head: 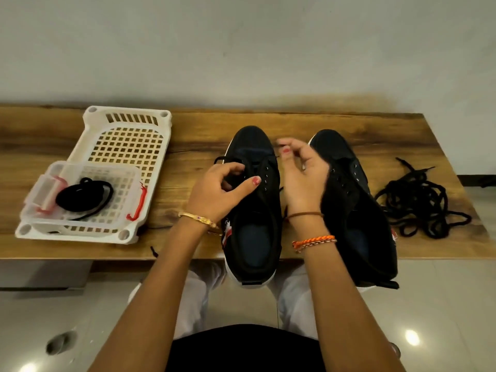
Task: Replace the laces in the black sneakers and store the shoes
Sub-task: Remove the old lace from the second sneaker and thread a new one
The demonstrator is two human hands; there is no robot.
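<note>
Two black sneakers with white soles stand side by side on a wooden bench (pixel 295 122), toes away from me. My left hand (pixel 218 190) lies over the left sneaker (pixel 253 237), its curled fingers gripping a black lace at the eyelets (pixel 264 174). My right hand (pixel 303 171) hovers between the shoes with fingertips pinched near the lace's thin end by the toe; the hand is blurred. The right sneaker (pixel 357 210) has bare eyelets. A coiled black lace (pixel 83 196) lies in a clear box at the left. A tangle of black laces (pixel 421 204) lies at the right.
A white perforated plastic basket (pixel 126 135) sits on the bench's left part, with the clear red-latched box (pixel 112 210) inside it. The sneakers' heels overhang the bench's front edge above my knees. Grey tiled floor lies below; a white wall stands behind.
</note>
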